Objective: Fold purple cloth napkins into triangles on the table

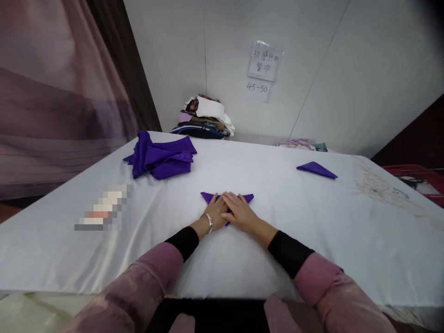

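Note:
A purple cloth napkin (248,199), folded into a triangle, lies on the white tablecloth (225,263) in front of me. My left hand (218,213) rests flat on its left half, fingers stretched forward, with a silver bracelet at the wrist. My right hand (241,213) presses flat on the middle and right, its fingertips overlapping those of the left. Only the napkin's two side corners and a bit of its near point show; the hands hide the rest. To the right, another folded purple napkin (316,169) lies apart from the hands.
A loose heap of purple cloths (161,157) lies at the back left of the table. A blurred-out item (104,210) is at left. Behind the table sit a pile of folded clothes (208,115) and, at far right, a red basket (412,175). Paper signs (262,64) hang on the wall.

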`<state>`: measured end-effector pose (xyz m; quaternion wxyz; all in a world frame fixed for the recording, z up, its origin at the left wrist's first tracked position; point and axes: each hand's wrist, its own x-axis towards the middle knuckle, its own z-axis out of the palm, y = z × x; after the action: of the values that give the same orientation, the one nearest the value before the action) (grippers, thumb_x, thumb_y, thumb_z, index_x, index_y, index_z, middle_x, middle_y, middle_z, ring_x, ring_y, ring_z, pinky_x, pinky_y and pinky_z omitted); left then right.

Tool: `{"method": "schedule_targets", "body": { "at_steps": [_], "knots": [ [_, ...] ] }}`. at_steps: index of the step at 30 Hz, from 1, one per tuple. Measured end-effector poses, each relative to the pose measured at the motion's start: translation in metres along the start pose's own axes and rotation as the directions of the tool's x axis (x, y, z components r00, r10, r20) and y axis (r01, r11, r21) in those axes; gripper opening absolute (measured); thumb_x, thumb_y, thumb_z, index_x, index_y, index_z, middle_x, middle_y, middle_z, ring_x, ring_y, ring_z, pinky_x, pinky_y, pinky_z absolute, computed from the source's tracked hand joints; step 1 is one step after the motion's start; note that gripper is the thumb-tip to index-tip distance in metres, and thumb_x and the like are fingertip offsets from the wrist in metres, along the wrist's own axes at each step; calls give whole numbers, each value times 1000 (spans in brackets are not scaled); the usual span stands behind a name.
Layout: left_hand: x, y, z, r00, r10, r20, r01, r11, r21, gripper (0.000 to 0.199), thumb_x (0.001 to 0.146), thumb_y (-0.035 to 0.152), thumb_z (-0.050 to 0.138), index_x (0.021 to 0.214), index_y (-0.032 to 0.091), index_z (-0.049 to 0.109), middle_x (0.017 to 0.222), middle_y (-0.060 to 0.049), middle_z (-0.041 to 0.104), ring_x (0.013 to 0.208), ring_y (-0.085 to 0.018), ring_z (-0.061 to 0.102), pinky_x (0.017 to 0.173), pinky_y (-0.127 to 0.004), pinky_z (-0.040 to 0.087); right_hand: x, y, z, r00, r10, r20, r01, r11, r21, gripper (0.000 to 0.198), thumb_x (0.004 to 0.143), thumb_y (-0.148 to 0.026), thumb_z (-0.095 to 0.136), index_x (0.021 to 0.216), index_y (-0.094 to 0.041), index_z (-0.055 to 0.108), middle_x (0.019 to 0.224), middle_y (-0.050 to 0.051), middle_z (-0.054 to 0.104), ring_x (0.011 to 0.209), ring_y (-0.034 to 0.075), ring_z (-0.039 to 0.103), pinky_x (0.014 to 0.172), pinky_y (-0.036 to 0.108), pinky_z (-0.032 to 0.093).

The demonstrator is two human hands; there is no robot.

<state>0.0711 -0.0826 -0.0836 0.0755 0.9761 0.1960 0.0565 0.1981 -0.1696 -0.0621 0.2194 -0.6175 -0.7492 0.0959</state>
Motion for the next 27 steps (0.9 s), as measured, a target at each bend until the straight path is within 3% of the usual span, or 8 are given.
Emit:
{"method": "schedule_targets", "body": {
  "at_steps": [3, 7, 13, 17, 22, 27],
  "knots": [
    [-1, -2, 3, 1000, 4, 9, -5, 1000, 16, 61, 85, 37, 41, 141, 23, 24, 146, -8, 29, 136, -26, 16, 110, -48, 6, 2, 5, 9, 993, 91, 72, -88, 995, -37, 69, 88, -55, 33, 143, -17, 18, 148, 12, 21, 136, 26, 15, 108, 48, 13],
    [-1, 1, 1, 999, -35, -10, 35, 999, 4, 57, 89, 44, 29, 140, 18, 27, 146, -8, 28, 135, -22, 18, 110, -45, 8, -12, 31, 8, 980, 197, 35, -191, 974, -121, 68, 88, -55, 32, 142, -16, 21, 147, 12, 22, 136, 25, 17, 108, 47, 12],
    [-1, 5, -4, 998, -56, 18, 56, 998, -28, 61, 90, 51, 21, 138, 15, 31, 147, -9, 26, 136, -22, 18, 110, -46, 8, -28, 49, 5, 977, 211, 21, -202, 956, -214, 67, 87, -58, 29, 142, -19, 23, 147, 10, 24, 135, 25, 18, 107, 51, 14],
    [-7, -13, -6, 980, -196, 19, 196, 980, -23, 64, 89, 54, 21, 139, 14, 29, 148, -9, 23, 136, -22, 15, 110, -49, 6, -27, 47, 5, 973, 226, 35, -212, 949, -233, 68, 88, -58, 26, 143, -19, 20, 147, 10, 24, 136, 24, 17, 107, 49, 13],
    [-17, -44, -14, 915, -398, 57, 401, 915, -37, 61, 90, 52, 18, 140, 18, 25, 149, -5, 19, 137, -23, 12, 108, -54, 5, -27, 43, 2, 962, 261, 76, -238, 944, -230, 71, 87, -60, 23, 143, -18, 16, 148, 8, 19, 137, 23, 13, 108, 47, 9],
    [-18, -55, -17, 891, -449, 65, 452, 891, -43, 56, 91, 48, 18, 139, 21, 27, 149, -4, 20, 137, -22, 13, 107, -55, 6, -27, 42, 0, 960, 267, 83, -245, 945, -215, 71, 87, -62, 21, 143, -18, 17, 149, 6, 19, 137, 23, 13, 109, 47, 8]
  ]
}}
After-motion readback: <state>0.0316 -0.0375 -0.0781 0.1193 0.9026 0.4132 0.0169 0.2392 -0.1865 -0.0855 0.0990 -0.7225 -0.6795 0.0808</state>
